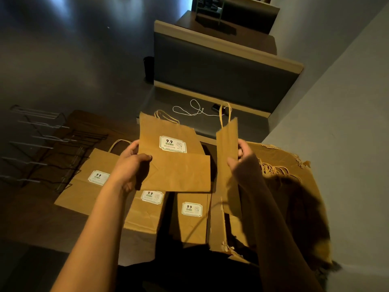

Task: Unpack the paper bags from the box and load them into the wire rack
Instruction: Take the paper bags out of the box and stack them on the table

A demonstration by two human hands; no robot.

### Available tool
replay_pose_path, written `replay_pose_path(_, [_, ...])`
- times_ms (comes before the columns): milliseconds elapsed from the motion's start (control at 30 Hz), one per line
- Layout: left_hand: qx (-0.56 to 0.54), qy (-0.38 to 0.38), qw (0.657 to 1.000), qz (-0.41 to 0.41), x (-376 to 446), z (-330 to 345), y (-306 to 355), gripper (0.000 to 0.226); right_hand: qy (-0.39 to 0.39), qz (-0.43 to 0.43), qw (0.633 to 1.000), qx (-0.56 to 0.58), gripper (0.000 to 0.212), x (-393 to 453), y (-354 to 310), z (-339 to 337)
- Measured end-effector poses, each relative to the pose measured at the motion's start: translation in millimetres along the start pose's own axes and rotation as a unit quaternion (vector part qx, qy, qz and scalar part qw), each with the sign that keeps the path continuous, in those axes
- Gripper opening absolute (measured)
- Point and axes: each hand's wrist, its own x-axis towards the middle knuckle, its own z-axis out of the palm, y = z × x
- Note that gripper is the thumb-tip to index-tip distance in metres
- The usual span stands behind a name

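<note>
Brown paper bags fill both our hands: left hand [131, 163] pinches a flat bag [174, 163], right hand [242, 159] grips a second bag [228, 148] edge-on above the torn box [294, 186]; the rack [42, 148] sits far left.

A dark wooden table [31, 218] is seen beneath both hands. A wire rack [46, 148] is set on it, well to the left of the left hand [130, 165], its prongs lying low over the tabletop. 3 flat brown paper bags are laid on the table: 1 with a twisted handle [84, 186] just left of the left forearm, 1 [145, 211] directly below the left hand, and 1 [191, 216] between the 2 forearms. A torn cardboard box [294, 197] is placed under and to the right of the right hand [242, 163].
</note>
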Motion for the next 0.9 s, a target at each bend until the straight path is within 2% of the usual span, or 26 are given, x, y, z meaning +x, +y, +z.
replay_pose_path(67, [0.005, 0.024, 1.0, 0.01, 2.5, -24.7, 9.9, 0.046, -0.004, -0.071, 0.997, 0.011, 0.053, 2.6, -19.1, 22.8])
replay_pose_path(100, [0.01, 0.041, 0.999, 0.01, 4.8, -38.3, 13.8, 0.047, -0.033, -0.061, 0.997, 0.022, 0.057, 3.2, -26.6, 38.4])
replay_pose_path(200, [0.041, 0.077, 0.996, -0.005, 10.8, -80.9, 21.5, 0.05, -0.122, 0.045, 0.99, 0.061, 0.076, 0.9, -44.8, 97.0])
replay_pose_path(300, [0.067, 0.106, 0.992, -0.025, 20.1, -130.4, 20.4, 0.054, -0.17, 0.104, 0.979, -0.043, 0.098, -13.3, -60.1, 159.9])
replay_pose_path(400, [0.139, 0.124, 0.982, -0.038, 39.0, -176.4, 6.2, 0.058, -0.197, 0.106, 0.958, -0.179, 0.108, -26.2, -61.7, 215.2])
replay_pose_path(467, [0.281, 0.162, 0.945, -0.032, 57.5, -207.2, -11.8, 0.063, -0.234, 0.128, 0.936, -0.23, 0.109, -28.2, -56.8, 250.6])
replay_pose_path(533, [0.465, 0.196, 0.863, -0.029, 73.6, -230.6, -35.4, 0.069, -0.284, 0.177, 0.911, -0.242, 0.104, -30.4, -52.3, 284.2])
replay_pose_path(600, [0.549, 0.207, 0.81, -0.004, 80.1, -237.7, -59.2, 0.062, -0.323, 0.212, 0.889, -0.245, 0.098, -35.1, -45.4, 309.4])
replay_pose_path(700, [0.623, 0.145, 0.768, -0.017, 77.8, -221.8, -90.0, 0.05, -0.39, 0.237, 0.83, -0.321, 0.093, -45.1, -21.9, 331.9])
replay_pose_path(767, [0.645, 0.052, 0.757, -0.089, 75.8, -212.2, -117.8, 0.056, -0.419, 0.262, 0.798, -0.346, 0.098, -54.7, -0.2, 338.8])
replay_pose_path(833, [0.641, -0.063, 0.743, -0.18, 72.9, -212.8, -147.3, 0.07, -0.434, 0.265, 0.781, -0.362, 0.101, -65.8, 18.8, 341.7])
replay_pose_path(900, [0.648, -0.116, 0.719, -0.224, 67.6, -222.1, -170.6, 0.079, -0.43, 0.248, 0.784, -0.371, 0.102, -76.1, 32.8, 339.9])
